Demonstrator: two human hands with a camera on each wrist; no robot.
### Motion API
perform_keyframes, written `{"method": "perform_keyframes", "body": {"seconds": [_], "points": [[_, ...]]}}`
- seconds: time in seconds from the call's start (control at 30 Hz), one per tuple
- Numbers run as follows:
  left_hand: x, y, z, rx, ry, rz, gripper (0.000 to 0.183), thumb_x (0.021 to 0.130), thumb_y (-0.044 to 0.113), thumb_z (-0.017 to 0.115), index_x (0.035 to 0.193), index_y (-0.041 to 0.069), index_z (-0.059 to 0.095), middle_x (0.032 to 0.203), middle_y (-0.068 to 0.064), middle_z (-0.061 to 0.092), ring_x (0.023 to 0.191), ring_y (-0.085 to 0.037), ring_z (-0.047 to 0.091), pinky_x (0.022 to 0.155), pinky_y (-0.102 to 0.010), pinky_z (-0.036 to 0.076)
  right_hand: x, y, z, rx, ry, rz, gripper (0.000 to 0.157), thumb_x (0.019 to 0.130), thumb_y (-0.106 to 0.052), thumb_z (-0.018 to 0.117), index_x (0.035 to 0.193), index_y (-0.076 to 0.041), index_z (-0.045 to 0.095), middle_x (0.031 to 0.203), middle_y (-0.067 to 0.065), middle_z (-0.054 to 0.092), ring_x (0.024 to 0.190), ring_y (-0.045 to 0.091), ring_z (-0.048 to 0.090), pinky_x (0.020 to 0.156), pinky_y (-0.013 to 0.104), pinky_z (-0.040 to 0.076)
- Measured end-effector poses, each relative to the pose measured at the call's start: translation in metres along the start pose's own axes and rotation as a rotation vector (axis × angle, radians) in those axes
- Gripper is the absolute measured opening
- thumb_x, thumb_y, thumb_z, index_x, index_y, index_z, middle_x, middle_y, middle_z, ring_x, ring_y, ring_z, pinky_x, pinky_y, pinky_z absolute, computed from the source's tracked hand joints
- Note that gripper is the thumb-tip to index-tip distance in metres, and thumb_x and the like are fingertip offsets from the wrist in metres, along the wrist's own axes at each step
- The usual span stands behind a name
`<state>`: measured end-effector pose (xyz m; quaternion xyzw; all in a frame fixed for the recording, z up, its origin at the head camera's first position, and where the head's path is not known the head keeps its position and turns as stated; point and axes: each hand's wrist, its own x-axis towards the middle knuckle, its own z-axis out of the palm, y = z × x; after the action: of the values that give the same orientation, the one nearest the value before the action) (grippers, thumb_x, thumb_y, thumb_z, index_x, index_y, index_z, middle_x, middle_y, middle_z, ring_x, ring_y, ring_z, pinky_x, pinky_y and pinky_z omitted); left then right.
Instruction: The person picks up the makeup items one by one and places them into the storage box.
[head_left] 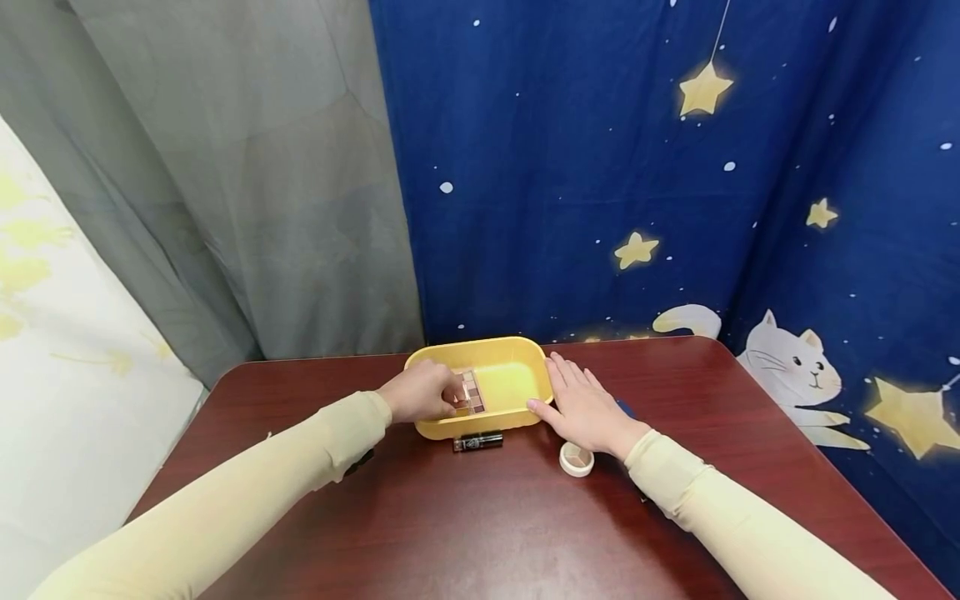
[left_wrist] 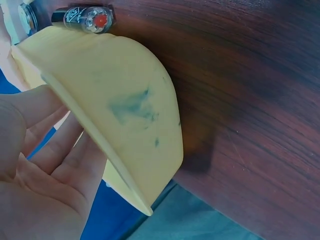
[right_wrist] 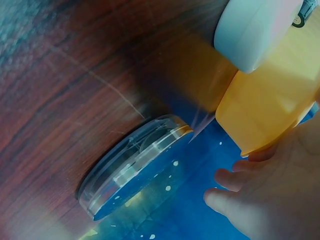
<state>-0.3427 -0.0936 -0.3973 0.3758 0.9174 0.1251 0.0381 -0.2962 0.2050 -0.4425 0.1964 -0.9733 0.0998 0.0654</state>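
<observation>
A yellow plastic tray [head_left: 512, 375] stands toward the far side of the table. My left hand [head_left: 422, 392] reaches over its left end, and its curled fingers pinch an eyeshadow palette [head_left: 474, 393] inside. In the left wrist view the tray's outer wall [left_wrist: 125, 95] hides the fingertips and the palette. My right hand [head_left: 588, 410] lies with straight fingers against the right rim, thumb over the near corner. A black lipstick tube [head_left: 477, 441] with a clear end lies just in front of the tray. To its right is a round white pot [head_left: 577, 459] with several cream segments.
A round, clear-sided compact with a blue face [right_wrist: 140, 167] sits beside my right hand, mostly hidden beneath it in the head view. The dark red wooden table [head_left: 480, 525] meets grey and blue curtains at its far edge.
</observation>
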Motion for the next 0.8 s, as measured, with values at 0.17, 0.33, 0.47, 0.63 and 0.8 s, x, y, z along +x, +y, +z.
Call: {"method": "perform_keyframes", "body": {"seconds": [0.17,0.33,0.47,0.63,0.8], "points": [[0.002,0.002,0.002,-0.019,-0.032,-0.033,0.015,0.080,0.008,0.082,0.083,0.022,0.078,0.077,0.013,0.070,0.076,-0.006,0.061,0.074,-0.027,0.052,0.000,-0.001,0.000,0.012,0.004,0.002,0.092,0.100,-0.069,0.033,0.159,0.002,0.021,0.164,0.020,0.021,0.148,0.038,0.025,0.116,0.059,0.022],[0.005,0.002,0.004,-0.010,-0.060,-0.046,0.015,0.080,0.007,0.079,0.080,0.022,0.076,0.076,0.012,0.070,0.075,-0.004,0.062,0.073,-0.024,0.053,0.001,-0.001,0.000,0.014,-0.007,0.007,0.092,0.100,-0.069,0.033,0.159,0.001,0.020,0.165,0.019,0.020,0.149,0.036,0.023,0.116,0.059,0.021],[0.008,0.001,0.004,-0.006,-0.085,-0.052,0.022,0.079,0.002,0.078,0.077,0.024,0.074,0.075,0.013,0.068,0.075,-0.005,0.061,0.072,-0.024,0.052,0.001,-0.001,0.000,0.005,-0.014,0.009,0.093,0.100,-0.070,0.031,0.159,0.000,0.018,0.165,0.018,0.019,0.150,0.036,0.022,0.116,0.059,0.020],[0.010,0.000,0.004,-0.007,-0.107,-0.044,0.025,0.077,0.000,0.079,0.074,0.024,0.073,0.074,0.013,0.065,0.074,-0.007,0.059,0.070,-0.025,0.051,0.000,-0.002,-0.001,0.019,0.001,0.003,0.091,0.101,-0.067,0.035,0.159,0.002,0.020,0.164,0.020,0.021,0.148,0.038,0.025,0.116,0.059,0.021],[0.010,-0.002,0.004,-0.045,-0.115,-0.019,0.025,0.076,-0.002,0.079,0.073,0.022,0.073,0.074,0.009,0.066,0.070,-0.008,0.058,0.067,-0.026,0.051,-0.001,-0.004,-0.002,0.032,0.000,0.011,0.090,0.101,-0.066,0.037,0.159,0.001,0.021,0.164,0.019,0.021,0.149,0.037,0.024,0.117,0.058,0.021]]}}
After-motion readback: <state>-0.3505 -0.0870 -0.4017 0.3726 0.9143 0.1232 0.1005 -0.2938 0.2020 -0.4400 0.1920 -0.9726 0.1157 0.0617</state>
